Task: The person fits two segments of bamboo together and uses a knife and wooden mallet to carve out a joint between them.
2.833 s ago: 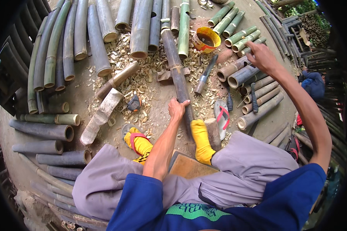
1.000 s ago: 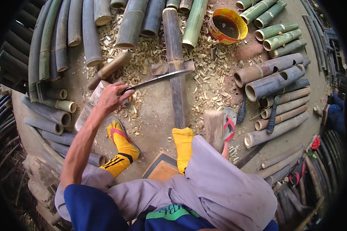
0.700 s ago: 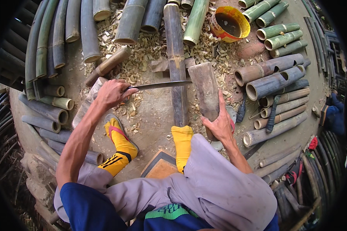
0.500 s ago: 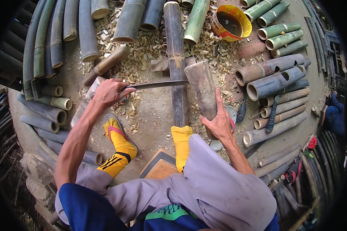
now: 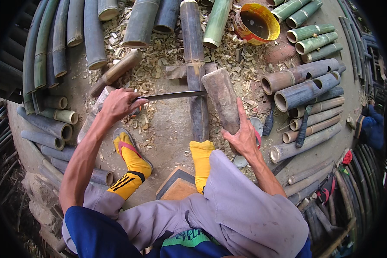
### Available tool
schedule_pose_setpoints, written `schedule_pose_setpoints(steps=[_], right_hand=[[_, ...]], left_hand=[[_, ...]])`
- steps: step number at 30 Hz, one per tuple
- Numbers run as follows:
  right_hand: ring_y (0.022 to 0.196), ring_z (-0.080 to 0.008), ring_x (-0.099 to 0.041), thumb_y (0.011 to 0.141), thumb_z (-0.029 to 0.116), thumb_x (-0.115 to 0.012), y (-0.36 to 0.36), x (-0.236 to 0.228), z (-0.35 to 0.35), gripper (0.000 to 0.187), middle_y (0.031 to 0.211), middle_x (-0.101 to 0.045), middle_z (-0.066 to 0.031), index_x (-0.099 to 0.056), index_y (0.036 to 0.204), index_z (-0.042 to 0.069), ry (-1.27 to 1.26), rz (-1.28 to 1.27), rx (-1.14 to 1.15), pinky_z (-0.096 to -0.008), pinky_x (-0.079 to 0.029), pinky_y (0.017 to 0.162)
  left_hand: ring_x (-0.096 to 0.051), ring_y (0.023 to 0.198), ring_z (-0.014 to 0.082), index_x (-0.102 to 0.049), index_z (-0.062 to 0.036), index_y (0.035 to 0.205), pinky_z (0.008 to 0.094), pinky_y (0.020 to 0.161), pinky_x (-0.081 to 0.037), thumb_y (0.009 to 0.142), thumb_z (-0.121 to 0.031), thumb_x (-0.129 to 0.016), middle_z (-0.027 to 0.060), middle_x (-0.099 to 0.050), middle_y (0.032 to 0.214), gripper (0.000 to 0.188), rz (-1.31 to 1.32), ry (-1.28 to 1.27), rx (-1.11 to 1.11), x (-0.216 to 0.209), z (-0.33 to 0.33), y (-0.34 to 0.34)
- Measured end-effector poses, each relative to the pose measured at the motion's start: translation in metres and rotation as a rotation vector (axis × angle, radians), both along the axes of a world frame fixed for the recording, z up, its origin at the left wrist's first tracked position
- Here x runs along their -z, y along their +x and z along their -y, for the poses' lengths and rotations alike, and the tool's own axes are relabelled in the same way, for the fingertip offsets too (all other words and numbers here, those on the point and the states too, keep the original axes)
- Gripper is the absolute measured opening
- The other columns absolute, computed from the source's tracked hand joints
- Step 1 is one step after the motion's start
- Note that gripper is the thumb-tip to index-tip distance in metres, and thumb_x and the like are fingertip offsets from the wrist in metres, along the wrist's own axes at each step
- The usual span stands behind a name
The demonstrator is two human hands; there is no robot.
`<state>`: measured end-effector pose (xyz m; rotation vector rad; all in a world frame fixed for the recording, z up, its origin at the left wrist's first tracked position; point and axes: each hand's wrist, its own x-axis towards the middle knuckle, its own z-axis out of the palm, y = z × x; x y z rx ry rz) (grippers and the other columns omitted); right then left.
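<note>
A dark bamboo pole (image 5: 194, 47) runs away from me, propped on a wooden block (image 5: 175, 72); my yellow-socked foot (image 5: 201, 149) is at its near end. My left hand (image 5: 118, 105) is closed around the handle of a long knife (image 5: 172, 95), its handle hidden by my fingers. The blade lies crosswise over the pole, tip near its right side. In my right hand (image 5: 243, 135) is a thick, worn wooden block (image 5: 222, 96) like a mallet, tilted, its upper end just right of the blade's tip. Whether the two touch, I cannot tell.
Pale wood chips (image 5: 157, 64) cover the ground around the pole. A yellow-red bucket (image 5: 257, 25) with dark liquid stands far right. Cut bamboo tubes (image 5: 307, 94) lie right, near dark-handled tools (image 5: 304, 127); more bamboo (image 5: 47, 127) lies left. A brown bamboo piece (image 5: 116, 73) rests beyond my left hand.
The whole view has shifted slightly. My hands keep the same grips, and the knife and wooden block stay in nearly the same places over and beside the pole.
</note>
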<state>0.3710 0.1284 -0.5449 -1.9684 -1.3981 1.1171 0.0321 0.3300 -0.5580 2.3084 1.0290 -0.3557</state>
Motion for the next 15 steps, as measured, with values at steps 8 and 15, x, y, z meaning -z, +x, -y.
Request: schedule_pose_setpoints(steps=[8, 15], right_hand=[[0.095, -0.0357, -0.064, 0.066, 0.011, -0.074, 0.02, -0.02, -0.02, 0.104, 0.12, -0.056, -0.0261, -0.015, 0.151, 0.02, 0.028, 0.079, -0.139, -0.0395, -0.053, 0.084], [0.1, -0.029, -0.064, 0.065, 0.007, -0.076, -0.003, -0.083, -0.092, 0.105, 0.12, -0.059, -0.0205, -0.016, 0.151, 0.017, 0.587, -0.076, 0.078, -0.0357, -0.051, 0.088]], left_hand=[[-0.062, 0.067, 0.036, -0.067, -0.0042, 0.08, 0.0458, 0.061, -0.049, 0.09, -0.052, -0.052, 0.0164, -0.062, 0.071, 0.052, -0.011, -0.001, 0.045, 0.006, -0.004, 0.003], [-0.061, 0.067, 0.0371, -0.067, -0.0026, 0.079, 0.045, 0.062, -0.048, 0.091, -0.046, -0.055, 0.0181, -0.061, 0.07, 0.047, -0.11, -0.036, 0.08, 0.013, -0.009, -0.007]])
